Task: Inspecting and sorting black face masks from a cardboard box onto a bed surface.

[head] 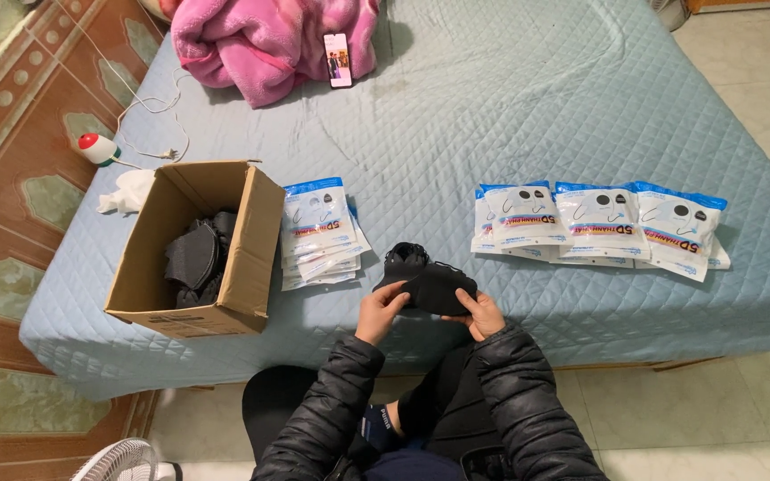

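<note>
Both my hands hold a black face mask [437, 287] just above the near edge of the bed. My left hand [381, 308] grips its left side and my right hand [483, 312] grips its right side. Another black mask [403, 258] lies on the quilt right behind it. A stack of white and blue mask packets [318, 227] lies to the left of my hands. Three overlapping piles of the same packets [599, 223] lie in a row to the right. An open cardboard box [251, 240] with black masks [196, 256] inside stands at the left.
The light blue quilted bed cover [510, 98] fills most of the view. A pink blanket [260, 40] and a phone [338, 60] lie at the far side. A white cable and a small red and white device [95, 149] sit at the left edge. A fan [122, 461] stands on the floor.
</note>
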